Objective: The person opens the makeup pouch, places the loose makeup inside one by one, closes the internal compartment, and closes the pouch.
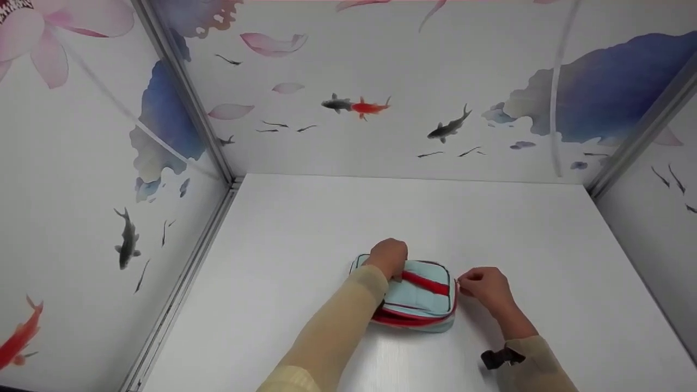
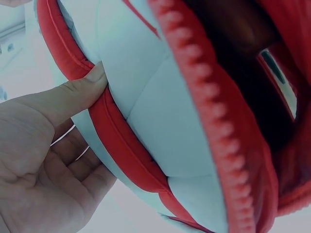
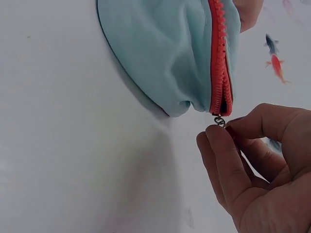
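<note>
A light blue zippered bag (image 1: 416,302) with red trim lies on the white table, its red handle strap (image 1: 427,283) on top. My left hand (image 1: 389,257) grips the bag by that strap. In the left wrist view the thumb (image 2: 87,92) presses on the red strap (image 2: 116,131), with the fingers behind. Beyond it, the red zipper (image 2: 214,104) gapes onto a dark inside. At the bag's right end, my right hand (image 1: 487,288) pinches the zipper pull. Its metal ring (image 3: 219,120) shows above the fingertips in the right wrist view; they hide most of the tab.
White panels printed with fish, petals and blue leaves surround the table (image 1: 283,218) at the back (image 1: 392,65), left (image 1: 81,163) and right. A black strap with a buckle (image 1: 501,357) is on the right wrist.
</note>
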`<state>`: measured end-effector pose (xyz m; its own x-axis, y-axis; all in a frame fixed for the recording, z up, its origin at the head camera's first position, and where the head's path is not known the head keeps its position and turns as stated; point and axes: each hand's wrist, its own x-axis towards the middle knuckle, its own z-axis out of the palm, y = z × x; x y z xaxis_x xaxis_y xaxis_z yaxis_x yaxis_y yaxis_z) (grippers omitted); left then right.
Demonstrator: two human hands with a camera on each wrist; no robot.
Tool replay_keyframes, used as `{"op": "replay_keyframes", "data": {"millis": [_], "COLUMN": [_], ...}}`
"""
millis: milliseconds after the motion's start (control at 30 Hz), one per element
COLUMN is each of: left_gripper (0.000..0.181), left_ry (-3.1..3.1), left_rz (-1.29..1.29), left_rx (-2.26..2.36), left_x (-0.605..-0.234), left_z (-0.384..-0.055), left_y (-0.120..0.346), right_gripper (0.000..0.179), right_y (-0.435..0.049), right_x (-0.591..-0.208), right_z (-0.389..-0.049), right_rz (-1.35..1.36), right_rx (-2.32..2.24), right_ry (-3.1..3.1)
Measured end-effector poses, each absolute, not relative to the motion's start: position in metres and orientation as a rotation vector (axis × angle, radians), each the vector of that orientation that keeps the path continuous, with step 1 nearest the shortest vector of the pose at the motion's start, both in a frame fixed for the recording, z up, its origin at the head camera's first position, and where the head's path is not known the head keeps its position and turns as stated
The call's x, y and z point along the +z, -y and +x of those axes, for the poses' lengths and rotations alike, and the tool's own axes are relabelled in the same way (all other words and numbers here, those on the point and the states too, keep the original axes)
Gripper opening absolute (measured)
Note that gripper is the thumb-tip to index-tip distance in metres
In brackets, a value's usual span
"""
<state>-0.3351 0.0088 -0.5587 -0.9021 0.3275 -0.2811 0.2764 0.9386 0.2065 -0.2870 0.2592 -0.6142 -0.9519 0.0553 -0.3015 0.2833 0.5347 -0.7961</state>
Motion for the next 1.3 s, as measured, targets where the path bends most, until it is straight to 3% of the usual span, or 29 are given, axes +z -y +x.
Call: {"op": "replay_keyframes", "data": {"millis": [867, 1300], "left_gripper": [0.025, 0.021], "left_ry": [-2.799, -2.85], "left_rz": [0.419, 0.43], "left_rx": [0.212, 0.165], "left_x": [-0.555, -0.558], "left_z": [-0.333, -0.331], "left_y": [-0.007, -0.01], "right_gripper": [0.019, 0.024], "right_y": [-0.257, -0.259], "right_x": [-0.617, -0.625], "right_z": [-0.27, -0.259], "right_rz": [0.3, 0.433], "right_rx": [-1.413, -1.541], "right_ry": [-2.528, -2.406]}}
